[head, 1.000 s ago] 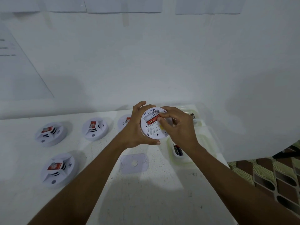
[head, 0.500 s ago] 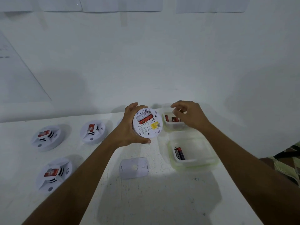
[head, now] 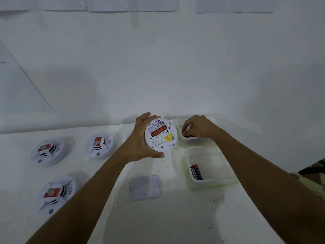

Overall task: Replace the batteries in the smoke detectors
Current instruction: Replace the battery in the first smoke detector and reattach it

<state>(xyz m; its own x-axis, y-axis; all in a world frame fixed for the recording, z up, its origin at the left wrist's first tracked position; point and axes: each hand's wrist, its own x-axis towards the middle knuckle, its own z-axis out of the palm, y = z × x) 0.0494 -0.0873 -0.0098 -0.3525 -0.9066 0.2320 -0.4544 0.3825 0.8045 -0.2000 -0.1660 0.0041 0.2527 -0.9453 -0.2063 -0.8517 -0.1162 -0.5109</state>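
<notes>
My left hand [head: 139,143] is clamped on the detector [head: 161,135], held above the counter [head: 175,217] with its back to me; one red battery [head: 159,130] sits in its slot. My right hand [head: 197,127] reaches into the far tub [head: 181,138], fingers bunched over red batteries; I cannot tell if they grip one. The cover [head: 145,187] lies below

I'm seeing the smoke detector [head: 161,135] showing smooth white plastic, the containers [head: 210,167] looking translucent and faintly glossy, the table [head: 158,217] appearing matt, speckled white.
</notes>
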